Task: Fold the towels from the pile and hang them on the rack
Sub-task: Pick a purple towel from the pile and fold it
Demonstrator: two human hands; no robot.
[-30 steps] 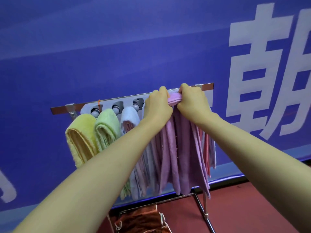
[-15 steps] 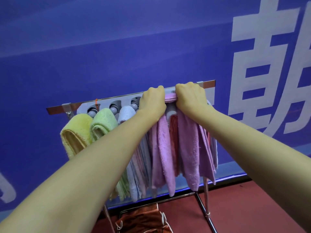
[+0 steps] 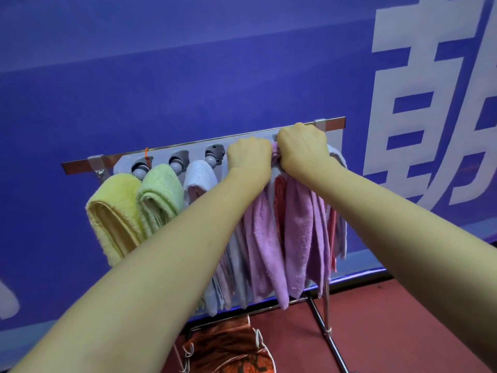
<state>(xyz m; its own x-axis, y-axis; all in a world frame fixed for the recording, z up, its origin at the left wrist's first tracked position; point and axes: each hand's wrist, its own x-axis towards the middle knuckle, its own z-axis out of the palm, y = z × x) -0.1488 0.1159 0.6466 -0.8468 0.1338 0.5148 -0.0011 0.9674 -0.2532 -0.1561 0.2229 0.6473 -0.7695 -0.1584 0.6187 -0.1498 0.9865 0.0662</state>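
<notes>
Both hands at top of steel towel rack [image 3: 80, 165] with grey ball-clip strip. Left hand [image 3: 248, 154] and right hand [image 3: 302, 146] side by side, fingers curled tight round bunched top of fluffy lilac towel [image 3: 295, 224]. Probable reason: wedging fold into clip slot so it hangs. Lilac tails drape below rack's right half. Toward rack's left end, clipped and folded: yellow terry towel [image 3: 113, 211], green terry towel [image 3: 158, 195], pale blue-white towel [image 3: 200, 173]. Under rack: orange patterned cloth bag [image 3: 228, 348], contents not discernible.

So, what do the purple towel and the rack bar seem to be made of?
Purple towel: soft terry or microfibre cloth, probably; it has a fuzzy nap and hangs in limp folds.
Rack bar: polished metal, perhaps steel; it has a flat, shiny, mirror-like face.
</notes>
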